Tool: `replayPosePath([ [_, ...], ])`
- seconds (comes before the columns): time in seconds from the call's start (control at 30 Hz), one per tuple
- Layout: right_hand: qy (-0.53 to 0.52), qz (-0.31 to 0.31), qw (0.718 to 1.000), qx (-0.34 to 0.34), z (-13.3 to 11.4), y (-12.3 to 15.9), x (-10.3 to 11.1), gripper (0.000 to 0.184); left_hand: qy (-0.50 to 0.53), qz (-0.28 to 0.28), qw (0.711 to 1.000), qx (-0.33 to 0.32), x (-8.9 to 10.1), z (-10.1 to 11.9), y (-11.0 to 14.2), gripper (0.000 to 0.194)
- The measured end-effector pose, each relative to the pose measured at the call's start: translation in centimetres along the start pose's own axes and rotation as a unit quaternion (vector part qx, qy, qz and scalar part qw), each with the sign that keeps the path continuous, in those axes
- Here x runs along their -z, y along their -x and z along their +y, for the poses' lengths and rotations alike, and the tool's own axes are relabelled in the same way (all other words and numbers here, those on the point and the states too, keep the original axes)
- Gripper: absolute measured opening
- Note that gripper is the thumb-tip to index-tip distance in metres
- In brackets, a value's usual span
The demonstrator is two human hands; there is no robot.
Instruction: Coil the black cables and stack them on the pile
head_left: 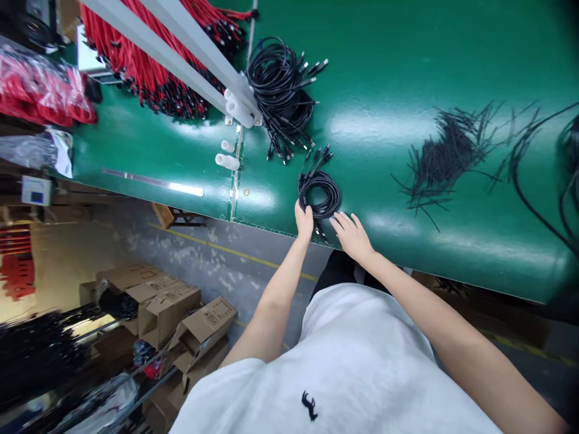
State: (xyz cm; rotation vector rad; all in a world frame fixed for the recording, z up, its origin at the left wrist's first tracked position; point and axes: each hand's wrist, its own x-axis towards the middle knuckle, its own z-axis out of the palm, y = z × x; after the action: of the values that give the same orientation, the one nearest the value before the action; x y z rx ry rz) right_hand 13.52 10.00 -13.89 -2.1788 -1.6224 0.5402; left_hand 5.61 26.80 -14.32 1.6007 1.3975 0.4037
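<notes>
A coiled black cable (333,188) lies on the green worktable near its front edge. Several plugs poke out above the ring, and a few more hang below it. My left hand (304,222) grips the lower left side of the coil, thumb on top. At the lower right of the ring rests my right hand (355,238), its fingers stretched out flat and their tips at the coil's edge; whether they touch it I cannot tell. Just behind is a larger heap of coiled black cables (283,90) with metal plugs.
To the right lies a pile of thin black ties (446,154), with loose black cable (520,175) beyond. Bundles of red cables (136,66) lie at the back left behind grey posts (190,54). White plastic tubes (227,161) and a metal strip (158,182) are on the left.
</notes>
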Motion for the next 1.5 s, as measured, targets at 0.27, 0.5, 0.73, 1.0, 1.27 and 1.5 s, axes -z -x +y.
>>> replayPosePath([
  [0.27,-0.113,-0.073,0.985,-0.110,5.5,14.8,-1.4,0.038,-0.145,0.076,0.984,-0.066,1.5,3.3,-1.3,0.031],
  [0.5,-0.161,-0.112,0.947,-0.253,9.2,26.3,-3.7,0.036,-0.095,-0.178,0.957,-0.209,-0.3,9.7,2.6,0.027],
  [0.73,-0.133,-0.173,0.930,-0.297,10.0,27.0,-3.8,0.039,-0.138,-0.171,0.899,-0.379,2.9,11.0,-2.3,0.019],
  [1.0,-0.107,-0.215,0.920,-0.309,8.7,25.2,-4.7,0.043,-0.373,-0.201,0.858,-0.291,6.8,3.1,-9.0,0.055],
  [1.27,-0.107,-0.271,0.911,-0.291,8.0,25.2,-4.3,0.038,-0.396,-0.223,0.779,-0.432,6.2,3.6,-5.9,0.034],
  [1.5,-0.078,-0.297,0.912,-0.271,9.0,22.7,-3.7,0.041,-0.129,-0.160,0.930,-0.306,2.2,8.3,-5.7,0.027],
])
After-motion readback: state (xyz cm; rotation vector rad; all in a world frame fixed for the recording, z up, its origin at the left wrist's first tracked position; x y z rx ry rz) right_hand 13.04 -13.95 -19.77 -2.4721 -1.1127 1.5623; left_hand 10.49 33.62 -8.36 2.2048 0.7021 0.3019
